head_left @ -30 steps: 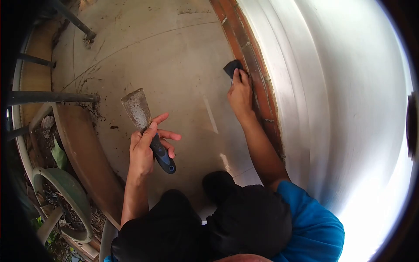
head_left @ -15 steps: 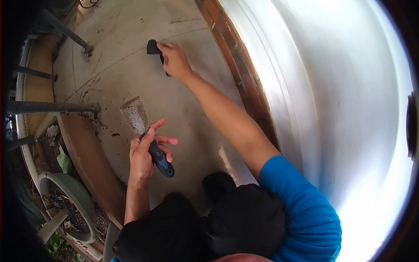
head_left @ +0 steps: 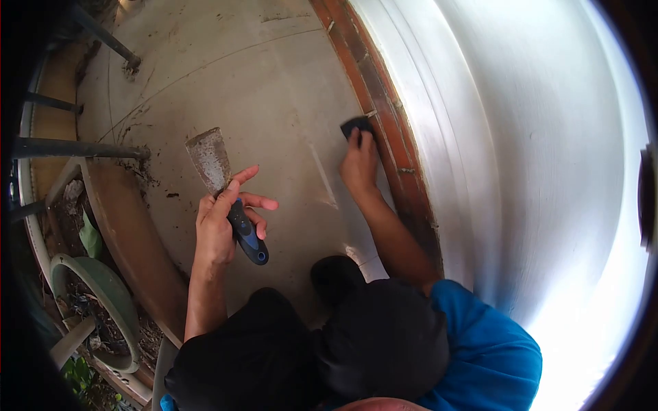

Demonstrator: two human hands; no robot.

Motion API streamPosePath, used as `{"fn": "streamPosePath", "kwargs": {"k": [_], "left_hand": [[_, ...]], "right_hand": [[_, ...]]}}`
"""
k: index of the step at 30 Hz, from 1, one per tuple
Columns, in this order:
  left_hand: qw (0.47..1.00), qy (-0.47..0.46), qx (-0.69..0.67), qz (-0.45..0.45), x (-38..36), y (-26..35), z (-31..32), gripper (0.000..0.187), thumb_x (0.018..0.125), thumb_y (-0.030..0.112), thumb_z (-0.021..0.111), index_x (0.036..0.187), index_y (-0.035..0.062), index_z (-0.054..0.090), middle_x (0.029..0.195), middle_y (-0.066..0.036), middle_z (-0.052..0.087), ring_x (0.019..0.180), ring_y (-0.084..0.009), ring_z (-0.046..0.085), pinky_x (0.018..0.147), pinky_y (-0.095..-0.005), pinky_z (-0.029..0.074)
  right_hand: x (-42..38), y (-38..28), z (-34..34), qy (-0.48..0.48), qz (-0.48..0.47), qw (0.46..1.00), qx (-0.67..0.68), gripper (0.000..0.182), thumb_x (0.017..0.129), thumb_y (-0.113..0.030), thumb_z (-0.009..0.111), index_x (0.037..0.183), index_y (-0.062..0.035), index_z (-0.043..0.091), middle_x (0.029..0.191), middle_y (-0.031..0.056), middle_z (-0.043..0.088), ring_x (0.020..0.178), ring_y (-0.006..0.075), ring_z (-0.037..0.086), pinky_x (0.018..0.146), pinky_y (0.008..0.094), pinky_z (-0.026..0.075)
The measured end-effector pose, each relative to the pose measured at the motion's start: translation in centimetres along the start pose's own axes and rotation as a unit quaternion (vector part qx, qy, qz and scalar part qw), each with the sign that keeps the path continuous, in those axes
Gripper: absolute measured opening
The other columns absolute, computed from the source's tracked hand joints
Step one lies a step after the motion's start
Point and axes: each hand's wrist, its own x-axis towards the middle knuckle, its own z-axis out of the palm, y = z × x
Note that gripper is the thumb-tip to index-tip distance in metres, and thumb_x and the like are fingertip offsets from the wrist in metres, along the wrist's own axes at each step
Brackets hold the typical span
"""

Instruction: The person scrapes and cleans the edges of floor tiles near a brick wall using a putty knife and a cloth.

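My left hand [head_left: 221, 222] holds a putty knife [head_left: 245, 229] between thumb and fingers, with some fingers spread out. Its worn, spotted metal blade points up and away, and its black and blue handle angles back toward my knees. At the foot of the brick edging, my right hand [head_left: 359, 164] is closed on a small black piece [head_left: 356, 125], perhaps a folded cloth or pad. The fingers cover part of it, and it appears to rest on the grey concrete floor [head_left: 274, 96].
A strip of red brick [head_left: 387, 130] runs along the white wall [head_left: 548, 137] on the right. Dark metal posts [head_left: 82, 148] stand at the left, beside a raised planter edge [head_left: 130, 226] and a green pot [head_left: 127, 308] of soil. Dirt crumbs [head_left: 173, 195] lie on the floor.
My right hand has moved right and closer to me with the black piece, from mid-floor to the brick edging. The left hand still holds the putty knife, slightly shifted in view.
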Motion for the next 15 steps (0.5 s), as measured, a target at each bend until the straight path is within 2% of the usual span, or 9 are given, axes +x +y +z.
{"fn": "streamPosePath", "kwargs": {"k": [4,6,8,10,13,15], "left_hand": [[1.0,-0.003,-0.013,-0.004,-0.1,0.0,0.3,0.054,0.103,0.028,0.04,0.136,-0.0138,0.042,0.082,-0.024,0.068,0.045,-0.0243,0.058,0.048,-0.0312,0.048],[1.0,-0.006,-0.006,-0.004,-0.3,-0.2,0.3,0.053,0.102,0.028,0.04,0.136,-0.0137,0.043,0.083,-0.025,0.069,0.046,-0.0239,0.059,0.048,-0.0312,0.049],[1.0,-0.008,0.003,0.001,-0.4,-0.1,0.2,0.053,0.102,0.028,0.041,0.135,-0.0138,0.044,0.085,-0.026,0.069,0.047,-0.023,0.06,0.049,-0.0311,0.05],[1.0,-0.013,0.016,0.009,-0.2,-0.3,0.3,0.053,0.102,0.028,0.04,0.135,-0.0138,0.044,0.084,-0.026,0.069,0.047,-0.0228,0.06,0.049,-0.0311,0.05],[0.999,-0.016,0.032,0.013,-0.8,0.3,0.7,0.052,0.103,0.027,0.04,0.134,-0.0139,0.045,0.083,-0.025,0.069,0.047,-0.0226,0.06,0.049,-0.0308,0.05],[0.999,-0.018,0.034,0.017,-1.0,0.5,0.9,0.052,0.103,0.027,0.04,0.134,-0.014,0.045,0.083,-0.025,0.069,0.047,-0.0225,0.06,0.049,-0.0306,0.049]], "right_hand": [[7.3,-5.6,3.4,0.06,-0.079,0.995,-0.011,0.045,0.083,0.0,0.054,0.126,0.0114,0.051,0.109,0.0243,0.05,0.102,0.0412,0.054,0.089,0.0461,0.048],[9.9,-9.5,5.1,0.022,-0.072,0.995,0.058,0.047,0.082,0.0,0.055,0.128,0.0108,0.05,0.112,0.025,0.05,0.103,0.0406,0.054,0.09,0.0451,0.048],[10.9,-12.9,6.2,0.043,-0.126,0.983,0.128,0.044,0.085,-0.001,0.056,0.128,0.0069,0.053,0.116,0.0232,0.053,0.102,0.0399,0.055,0.086,0.0443,0.053],[9.9,-15.5,5.2,-0.01,-0.176,0.925,0.337,0.044,0.082,0.006,0.057,0.127,0.0059,0.054,0.113,0.0235,0.055,0.103,0.0389,0.058,0.085,0.0437,0.052],[5.5,-16.4,0.8,0.069,-0.224,0.842,0.486,0.044,0.081,0.01,0.056,0.125,0.0034,0.057,0.114,0.0234,0.057,0.101,0.0383,0.06,0.086,0.0422,0.052],[2.1,-13.9,-3.1,0.103,-0.189,0.85,0.481,0.045,0.086,0.007,0.059,0.13,-0.0016,0.058,0.117,0.0198,0.06,0.102,0.0351,0.063,0.085,0.0362,0.052]]}}
